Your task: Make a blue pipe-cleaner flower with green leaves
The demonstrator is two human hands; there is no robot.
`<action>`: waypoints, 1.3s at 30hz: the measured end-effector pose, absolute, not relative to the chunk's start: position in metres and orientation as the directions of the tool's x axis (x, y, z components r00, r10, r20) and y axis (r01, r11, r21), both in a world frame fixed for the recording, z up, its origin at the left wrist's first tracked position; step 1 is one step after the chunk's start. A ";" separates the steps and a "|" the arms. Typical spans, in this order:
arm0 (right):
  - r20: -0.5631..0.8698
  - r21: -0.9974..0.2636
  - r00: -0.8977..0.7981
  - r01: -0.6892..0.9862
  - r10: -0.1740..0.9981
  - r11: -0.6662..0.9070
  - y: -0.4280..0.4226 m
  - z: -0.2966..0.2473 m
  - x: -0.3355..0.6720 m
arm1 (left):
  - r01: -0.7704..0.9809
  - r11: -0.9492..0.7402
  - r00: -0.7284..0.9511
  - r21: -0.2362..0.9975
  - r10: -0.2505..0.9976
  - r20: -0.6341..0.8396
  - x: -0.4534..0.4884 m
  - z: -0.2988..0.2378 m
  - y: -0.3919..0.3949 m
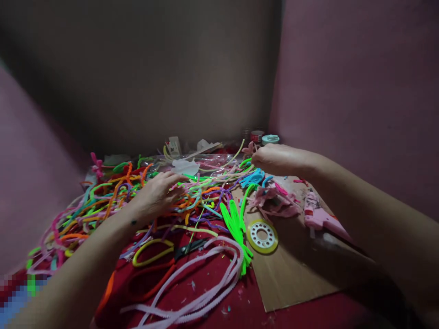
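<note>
Pipe cleaners (109, 201) lie heaped left, directly under the left hand (159, 191), strands running mostly sideways.
Right hand (272, 157), well apart from the left, is nearer one pink flower (248, 148) at its fingertips; whether either grips anything, I cannot tell. Counted: one tape roll (262, 248), one glue gun (322, 217), one scissors (181, 252), one cardboard sheet (291, 278); strands too tangled to count.

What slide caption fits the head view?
Left hand at tangled pipe cleaners, right hand beyond the tape roll.
</note>
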State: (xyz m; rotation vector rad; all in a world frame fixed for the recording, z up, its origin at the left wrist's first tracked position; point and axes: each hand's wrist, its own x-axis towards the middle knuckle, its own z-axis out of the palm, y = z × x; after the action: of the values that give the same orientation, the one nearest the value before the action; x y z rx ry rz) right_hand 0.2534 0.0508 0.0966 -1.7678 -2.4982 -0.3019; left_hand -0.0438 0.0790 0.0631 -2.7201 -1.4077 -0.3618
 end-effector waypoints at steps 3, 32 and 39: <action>0.059 0.194 -0.334 0.928 0.941 0.317 0.033 0.102 0.242 | 0.796 -0.598 0.566 0.093 0.790 0.236 -0.045 0.071 0.067; 0.725 -0.023 -0.405 0.795 0.558 0.607 -0.009 0.010 0.187 | 0.961 -0.101 -0.009 0.257 0.920 0.392 -0.116 0.056 0.046; 0.721 0.078 -0.447 0.812 0.529 0.579 -0.004 0.001 0.194 | 0.969 -0.111 0.045 0.220 0.957 0.286 -0.130 0.050 0.054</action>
State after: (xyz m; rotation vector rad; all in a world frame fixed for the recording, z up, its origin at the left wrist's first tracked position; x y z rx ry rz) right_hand 0.1939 -0.0043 0.0007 -1.0628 -2.1520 -0.5537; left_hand -0.1301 0.0541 0.0505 -2.2467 -2.0719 -0.5684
